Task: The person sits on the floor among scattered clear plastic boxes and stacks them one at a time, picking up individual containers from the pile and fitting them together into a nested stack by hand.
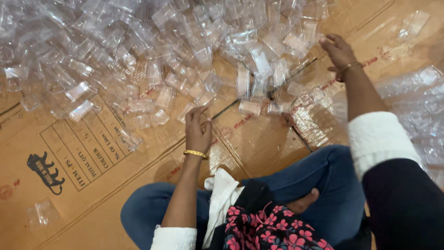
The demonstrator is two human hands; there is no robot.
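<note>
On flattened cardboard (115,185), a heap of small clear plastic pieces (162,51) spreads ahead of the seated person. Left hand (198,129), fingers bunched, touches the heap's near edge; whether it pinches a piece I cannot tell. Right hand (337,51) rests loosely curled at the heap's right edge, holding nothing visible. Clear plastic sheeting (416,106) lies further right.

Clear plastic pcs (162,55); brown cardboard (92,194); blue jeans (333,185); pink-floral black cloth (268,229).
</note>
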